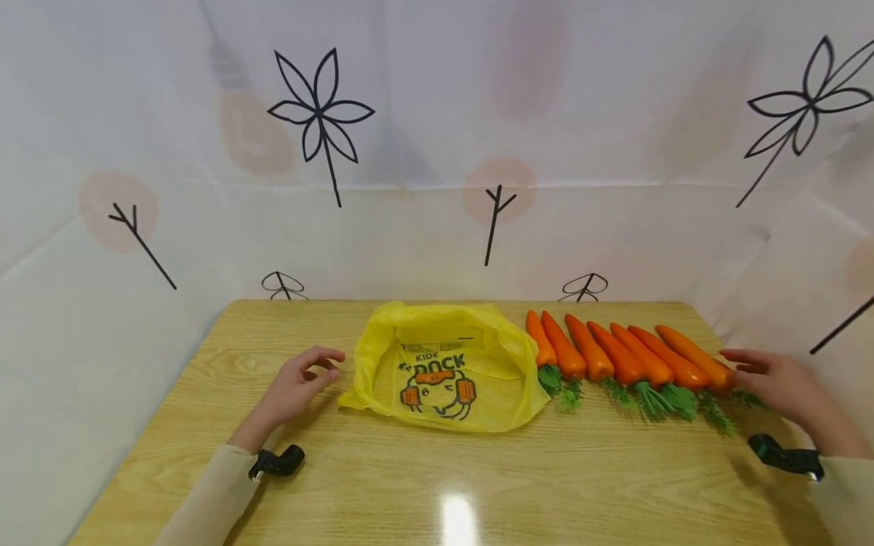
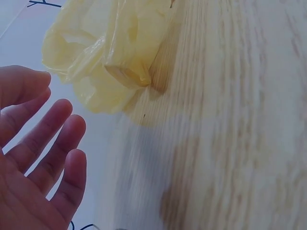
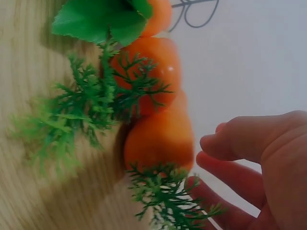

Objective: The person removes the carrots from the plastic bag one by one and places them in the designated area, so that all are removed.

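A yellow plastic bag (image 1: 437,383) with a duck print lies on the wooden table with its mouth held wide by its own folds. Just left of it hovers my left hand (image 1: 298,388), fingers loosely bent and holding nothing; the left wrist view shows a gap between the fingertips (image 2: 76,125) and the bag (image 2: 100,67). Right of the bag, several orange toy carrots lie in a slanting row, green tops toward me. My right hand (image 1: 778,385) is beside the rightmost carrot (image 1: 695,356), its fingers around the green top (image 3: 168,196) without a visible grip.
The wooden table (image 1: 546,485) carries the bag and the carrots. Behind it hangs a white cloth (image 1: 423,250) with black plant drawings, which also closes off both sides. The leftmost carrot (image 1: 539,337) lies against the bag's right side.
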### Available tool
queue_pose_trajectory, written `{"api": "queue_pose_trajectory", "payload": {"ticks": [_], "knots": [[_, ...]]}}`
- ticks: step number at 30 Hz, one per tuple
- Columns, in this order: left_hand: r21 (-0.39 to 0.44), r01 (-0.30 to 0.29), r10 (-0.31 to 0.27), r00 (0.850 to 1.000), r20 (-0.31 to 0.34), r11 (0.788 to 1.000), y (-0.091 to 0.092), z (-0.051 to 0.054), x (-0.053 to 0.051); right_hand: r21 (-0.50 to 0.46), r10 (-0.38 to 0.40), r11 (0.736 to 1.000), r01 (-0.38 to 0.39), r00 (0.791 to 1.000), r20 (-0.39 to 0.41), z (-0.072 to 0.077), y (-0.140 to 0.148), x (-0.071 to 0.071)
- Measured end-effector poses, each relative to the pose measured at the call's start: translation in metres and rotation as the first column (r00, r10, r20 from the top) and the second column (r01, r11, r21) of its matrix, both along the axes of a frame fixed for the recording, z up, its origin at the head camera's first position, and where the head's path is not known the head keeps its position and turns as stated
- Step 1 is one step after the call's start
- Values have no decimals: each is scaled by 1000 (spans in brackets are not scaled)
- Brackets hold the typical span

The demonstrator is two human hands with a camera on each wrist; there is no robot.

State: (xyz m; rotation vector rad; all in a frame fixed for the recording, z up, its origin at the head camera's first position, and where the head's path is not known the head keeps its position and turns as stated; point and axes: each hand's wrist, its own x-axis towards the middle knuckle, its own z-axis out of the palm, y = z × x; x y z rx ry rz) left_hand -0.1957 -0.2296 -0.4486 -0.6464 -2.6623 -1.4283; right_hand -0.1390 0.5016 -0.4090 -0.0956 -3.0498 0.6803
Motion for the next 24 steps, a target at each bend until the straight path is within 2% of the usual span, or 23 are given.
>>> {"api": "queue_pose_trajectory", "payload": {"ticks": [6,11,14,19,22,24], "knots": [[-56,-10,7,999,-46,998,0,5,0,60,-42,997,47,995,-90,8,-6,9],[-170,-9,-18,987,-157,985,-1,8,1,34,-33,999,41,977,-213,8,-25,19],[-255,-29,-31,973,-228,966,-3,8,4,13,-8,1000,12,959,-283,9,-42,22],[-400,-99,-42,943,-329,911,-7,7,16,49,81,996,-68,935,-344,8,-70,29],[-456,-133,-71,912,-404,880,-9,8,24,109,159,986,-126,912,-379,6,-89,35],[-478,-142,-102,888,-449,867,-10,8,28,151,212,975,-162,887,-411,4,-103,38]]}}
